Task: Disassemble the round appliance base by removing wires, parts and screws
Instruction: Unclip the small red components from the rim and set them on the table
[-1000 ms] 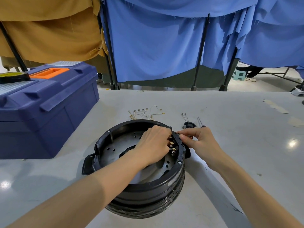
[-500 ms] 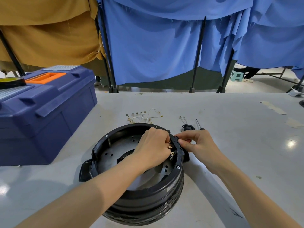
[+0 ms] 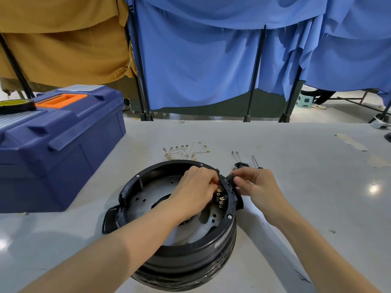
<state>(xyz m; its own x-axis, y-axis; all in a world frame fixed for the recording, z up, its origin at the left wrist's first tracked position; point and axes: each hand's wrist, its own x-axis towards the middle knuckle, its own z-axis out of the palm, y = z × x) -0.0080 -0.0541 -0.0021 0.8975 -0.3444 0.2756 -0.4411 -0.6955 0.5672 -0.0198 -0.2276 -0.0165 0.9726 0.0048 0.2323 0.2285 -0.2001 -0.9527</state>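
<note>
A round black appliance base (image 3: 182, 256) stands on a grey table (image 3: 296, 166), close in front of the person, open side up. Both hands work at its far right rim. The left hand (image 3: 194, 191) reaches inside the shell, fingers curled onto the inner face of a black connector block (image 3: 229, 180). The right hand (image 3: 258, 185) pinches the same block from outside. The block likely needs an even push from within and a straight outward pull, keeping the brass terminals (image 3: 221, 197) from bending or snagging the rim. Inside the base are a perforated metal floor and those terminals. A blue toolbox (image 3: 63, 149) sits at the left with its lid closed, so its contents are hidden; a tape roll (image 3: 17, 105) lies on top. Loose wires (image 3: 186, 152), a small black part (image 3: 241, 165) and a screwdriver (image 3: 255, 160) lie on the table beyond the base.
</note>
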